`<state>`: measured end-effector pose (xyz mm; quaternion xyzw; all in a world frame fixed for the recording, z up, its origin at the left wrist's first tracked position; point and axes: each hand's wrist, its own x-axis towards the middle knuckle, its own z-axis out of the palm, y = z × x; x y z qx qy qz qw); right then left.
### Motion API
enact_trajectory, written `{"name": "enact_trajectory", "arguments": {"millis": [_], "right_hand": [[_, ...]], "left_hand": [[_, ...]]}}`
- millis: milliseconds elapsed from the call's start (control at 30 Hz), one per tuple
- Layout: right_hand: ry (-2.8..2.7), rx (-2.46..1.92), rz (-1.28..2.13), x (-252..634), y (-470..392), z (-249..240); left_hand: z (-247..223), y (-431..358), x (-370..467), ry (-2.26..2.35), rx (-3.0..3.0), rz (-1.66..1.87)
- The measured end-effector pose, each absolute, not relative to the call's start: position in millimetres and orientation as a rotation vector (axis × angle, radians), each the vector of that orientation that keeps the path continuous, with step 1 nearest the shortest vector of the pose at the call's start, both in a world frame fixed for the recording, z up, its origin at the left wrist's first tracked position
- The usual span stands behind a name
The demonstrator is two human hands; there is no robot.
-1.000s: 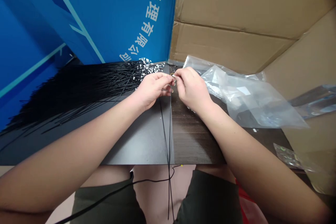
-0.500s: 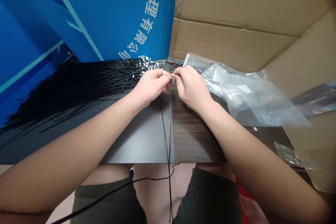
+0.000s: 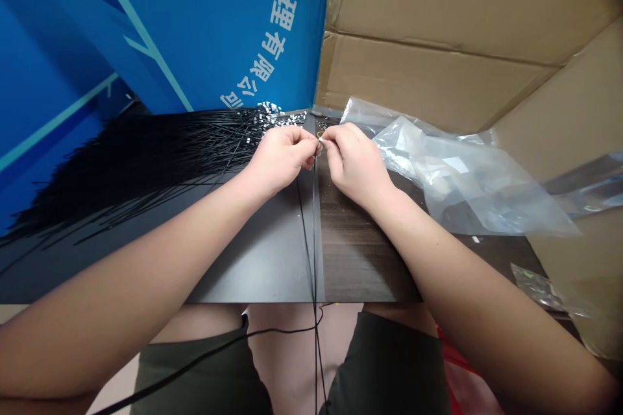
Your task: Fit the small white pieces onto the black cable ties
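My left hand [image 3: 282,157] is closed in a pinch on a thin black cable [image 3: 315,227], which hangs from the fingers over the table's front edge, down between the legs. Fingertip to fingertip with it, my right hand [image 3: 357,159] pinches a small white piece [image 3: 320,140] at the cable's upper end; its exact kind is too small to make out. To the left of the hands lies a large bundle of black cables [image 3: 146,155], their small white ends [image 3: 272,117] turned toward the blue panel.
Clear plastic bags [image 3: 452,175] are piled right of my right hand. A small bag of tiny parts [image 3: 538,288] lies near the right front edge. Cardboard [image 3: 438,78] and a blue panel [image 3: 204,26] wall in the table's back. Another black cable [image 3: 219,347] crosses over the legs.
The hands stay together with barely any movement. The lower ends of the hanging cable have swung slightly apart, and the view has shifted a little.
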<state>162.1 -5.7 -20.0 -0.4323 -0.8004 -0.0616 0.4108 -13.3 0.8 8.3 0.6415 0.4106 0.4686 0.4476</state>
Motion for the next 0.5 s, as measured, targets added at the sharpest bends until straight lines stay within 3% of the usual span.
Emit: {"name": "enact_trajectory", "arguments": {"millis": [500], "right_hand": [[-1.933, -1.076, -0.212, 156.2, -5.3, -25.8]], "left_hand": [[5.8, -0.1, -10.0, 0.917, 1.439, 1.166]]}}
